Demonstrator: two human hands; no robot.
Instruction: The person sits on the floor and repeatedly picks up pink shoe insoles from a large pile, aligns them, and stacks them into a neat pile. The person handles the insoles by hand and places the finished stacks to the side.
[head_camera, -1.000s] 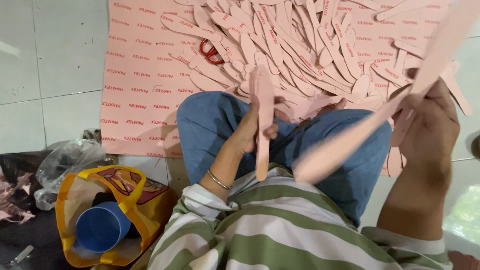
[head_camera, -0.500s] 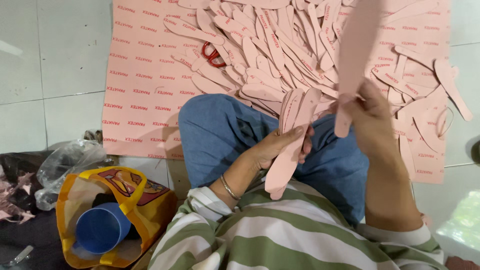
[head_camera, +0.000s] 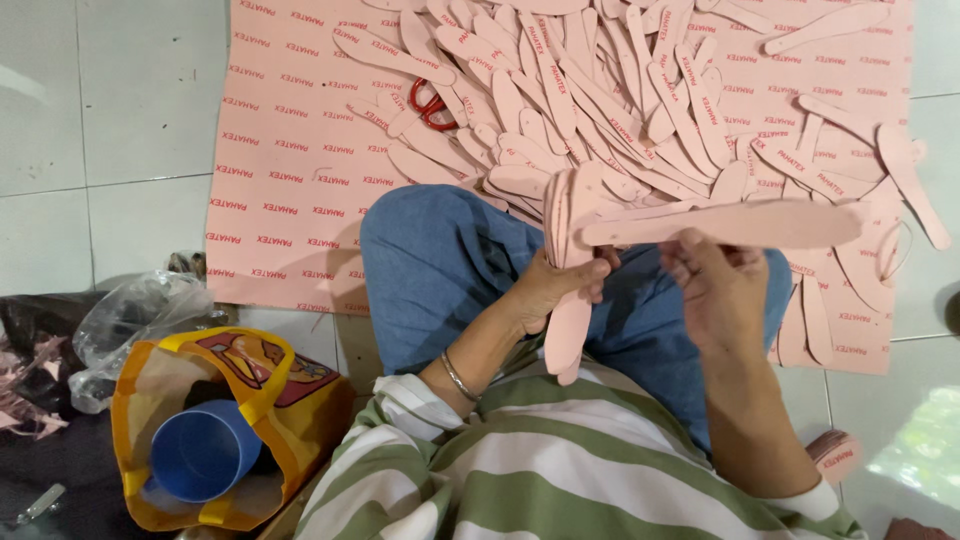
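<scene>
Pink cut-out stack (head_camera: 566, 270) gripped in left hand (head_camera: 545, 290), right hand (head_camera: 715, 285) pinching single strip (head_camera: 720, 225), blue cup (head_camera: 200, 450) in yellow bag (head_camera: 135, 400)

Ahead of the knees: pile (head_camera: 620, 110) of pink cutouts covers most of the pink sheet (head_camera: 290, 210), no bare spot in the middle or right. Red scissors (head_camera: 432, 104) half buried at the pile's left edge, cutouts overlapping them. Sheet's left strip is bare, open reach there. Bare tile floor (head_camera: 120, 110) further left, also open. Near left: yellow bag (head_camera: 260, 385) with blue cup (head_camera: 205, 450) standing in it, clear plastic bag (head_camera: 130, 325) just beside, dark clutter at the edge. Lap: stack (head_camera: 568, 270) in left hand (head_camera: 550, 290) stands upright; long strip (head_camera: 730, 225) in right hand (head_camera: 715, 290) lies crosswise over the right knee, blocking a straight reach forward. Far right floor open.
</scene>
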